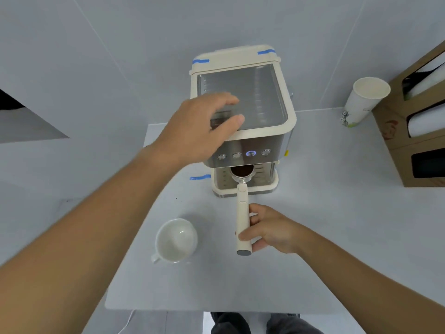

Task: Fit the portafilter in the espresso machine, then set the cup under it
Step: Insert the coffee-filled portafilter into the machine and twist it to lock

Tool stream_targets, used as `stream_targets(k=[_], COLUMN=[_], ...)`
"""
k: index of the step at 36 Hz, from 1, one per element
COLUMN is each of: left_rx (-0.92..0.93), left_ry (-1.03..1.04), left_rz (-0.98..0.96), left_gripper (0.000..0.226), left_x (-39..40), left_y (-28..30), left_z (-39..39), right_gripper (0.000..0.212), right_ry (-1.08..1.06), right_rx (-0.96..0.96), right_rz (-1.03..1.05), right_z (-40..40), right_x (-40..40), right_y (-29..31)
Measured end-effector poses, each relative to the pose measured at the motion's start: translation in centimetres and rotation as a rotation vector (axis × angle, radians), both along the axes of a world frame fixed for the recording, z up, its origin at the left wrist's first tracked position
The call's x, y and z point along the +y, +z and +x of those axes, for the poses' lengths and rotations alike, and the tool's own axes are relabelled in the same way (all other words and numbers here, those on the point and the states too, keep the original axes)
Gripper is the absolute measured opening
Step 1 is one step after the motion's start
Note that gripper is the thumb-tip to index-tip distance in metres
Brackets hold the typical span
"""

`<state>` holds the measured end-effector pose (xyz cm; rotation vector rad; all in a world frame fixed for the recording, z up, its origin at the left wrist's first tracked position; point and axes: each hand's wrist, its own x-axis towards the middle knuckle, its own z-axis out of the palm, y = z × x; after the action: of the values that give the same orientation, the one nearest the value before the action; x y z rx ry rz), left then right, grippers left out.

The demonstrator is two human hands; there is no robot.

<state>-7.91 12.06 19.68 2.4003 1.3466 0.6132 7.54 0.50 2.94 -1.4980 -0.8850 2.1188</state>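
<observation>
A cream and steel espresso machine (260, 97) stands at the back of the white table. My right hand (267, 229) grips the cream handle of the portafilter (242, 208). Its basket, filled with dark coffee grounds, sits just under the machine's front panel, above the drip tray. My left hand (199, 126) hovers with fingers spread over the front left corner of the machine's top; whether it touches is unclear. A white ceramic cup (177, 239) stands empty on the table, left of the portafilter handle, with its own handle pointing near-left.
A tall paper cup (363, 100) stands at the back right beside a brown cardboard dispenser box (414, 131). One button on the machine's panel (250, 153) glows blue. The table's front edge (216, 308) is near me, my legs below it.
</observation>
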Motion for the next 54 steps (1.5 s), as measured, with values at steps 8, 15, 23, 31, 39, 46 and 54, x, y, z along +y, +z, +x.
stream_targets(k=[8, 15, 23, 31, 39, 46, 54], left_rx=[0.232, 0.444, 0.492, 0.467, 0.449, 0.421, 0.389], left_ry=[-0.162, -0.204, -0.223, -0.217, -0.211, -0.203, -0.196], left_rz=[-0.131, -0.060, -0.059, -0.067, -0.056, -0.046, -0.051], left_gripper=[0.061, 0.076, 0.077, 0.076, 0.075, 0.074, 0.072], left_x=[4.8, 6.0, 6.0, 6.1, 6.0, 6.1, 6.0], left_y=[-1.1, -1.8, -1.9, -1.9, -2.0, -2.1, -2.0], left_z=[2.2, 2.9, 2.7, 2.9, 2.9, 2.9, 3.0], right_gripper=[0.052, 0.051, 0.050, 0.054, 0.053, 0.052, 0.050], right_ry=[-0.027, -0.046, -0.080, -0.136, -0.204, -0.294, -0.430], right_rx=[0.008, 0.039, 0.074, 0.070, 0.102, 0.158, 0.240], right_rz=[0.018, 0.048, 0.076, 0.094, 0.124, 0.142, 0.155], right_z=[0.0, 0.1, -1.0, -1.0, -1.5, -3.3, -5.7], right_x=[1.0, 1.6, 2.1, 3.2, 4.7, 4.5, 4.2], right_y=[0.2, 0.3, 0.4, 0.3, 0.5, 0.1, -0.6])
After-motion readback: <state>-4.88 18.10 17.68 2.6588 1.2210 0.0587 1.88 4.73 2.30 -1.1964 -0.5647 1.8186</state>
